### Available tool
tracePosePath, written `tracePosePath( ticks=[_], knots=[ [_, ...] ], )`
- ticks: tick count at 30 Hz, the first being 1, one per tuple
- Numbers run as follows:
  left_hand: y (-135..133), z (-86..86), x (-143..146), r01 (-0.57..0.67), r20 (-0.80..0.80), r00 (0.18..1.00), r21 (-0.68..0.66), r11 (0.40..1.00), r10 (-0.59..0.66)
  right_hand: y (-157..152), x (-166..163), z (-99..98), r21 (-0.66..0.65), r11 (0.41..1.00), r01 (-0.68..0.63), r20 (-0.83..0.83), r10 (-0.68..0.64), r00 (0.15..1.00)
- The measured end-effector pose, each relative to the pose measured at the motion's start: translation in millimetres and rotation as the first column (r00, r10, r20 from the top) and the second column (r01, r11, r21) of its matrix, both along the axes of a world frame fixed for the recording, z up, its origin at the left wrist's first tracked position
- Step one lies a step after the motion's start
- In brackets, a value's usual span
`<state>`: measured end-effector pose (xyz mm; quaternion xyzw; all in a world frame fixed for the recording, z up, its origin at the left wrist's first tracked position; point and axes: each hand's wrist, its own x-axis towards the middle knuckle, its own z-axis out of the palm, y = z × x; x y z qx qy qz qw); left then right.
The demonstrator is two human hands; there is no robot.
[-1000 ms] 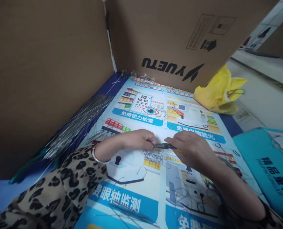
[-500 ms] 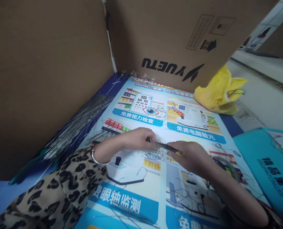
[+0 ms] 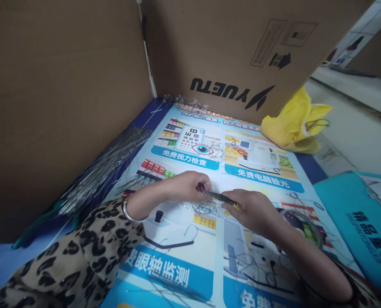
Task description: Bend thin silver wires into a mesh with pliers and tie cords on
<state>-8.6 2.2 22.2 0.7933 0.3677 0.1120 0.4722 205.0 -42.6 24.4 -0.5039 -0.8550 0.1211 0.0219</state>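
My left hand [image 3: 192, 186] is closed in a pinch on a thin wire [image 3: 203, 187], above the printed poster. My right hand [image 3: 253, 209] grips a pair of pliers [image 3: 224, 198] with dark jaws and a bit of yellow on the handle. The plier tips point left and meet the wire at my left fingertips. Below and between the hands lies a tangle of bent thin wire [image 3: 206, 208]; its exact shape is hard to make out.
A bundle of straight wires [image 3: 110, 156] lies at the left. Cardboard walls [image 3: 209, 47] stand behind and left. A yellow bag [image 3: 290, 124] and a teal box [image 3: 354, 214] are on the right. A coil of wire [image 3: 319, 229] sits by my right forearm; cut wires [image 3: 177, 288] lie in front.
My right hand and the pliers have shifted slightly left, bringing the jaws closer to my left fingers. My left hand has hardly moved.
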Motion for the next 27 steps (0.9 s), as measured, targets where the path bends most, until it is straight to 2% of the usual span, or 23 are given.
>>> tracePosePath(
  ticks=[6,14,18,21,24,27],
  knots=[
    [-1,-0.5,0,-0.004,0.039,0.999,0.012,1.0,0.004,0,-1,-1.5,-0.01,1.0,0.019,-0.013,-0.019,1.0],
    [-1,8.7,-2,-0.046,0.072,0.996,-0.042,0.998,0.049,2,-2,-6.9,-0.141,0.989,0.047,-0.289,-0.087,0.953],
    [2,14.2,-6,-0.101,0.12,0.987,-0.021,0.995,0.103,4,-2,-11.1,-0.177,0.982,0.068,-0.378,-0.132,0.916],
    [1,17.7,-11,-0.117,0.187,0.971,-0.185,0.976,0.152,5,0,-13.2,-0.203,0.976,0.075,-0.444,-0.16,0.882],
    [0,18.8,-15,-0.084,0.241,0.952,-0.379,0.921,0.186,6,1,-13.8,-0.212,0.974,0.076,-0.463,-0.169,0.87],
    [-2,16.9,-16,-0.031,0.288,0.94,-0.454,0.891,0.18,6,0,-12.8,-0.208,0.975,0.077,-0.458,-0.167,0.873]
  ],
)
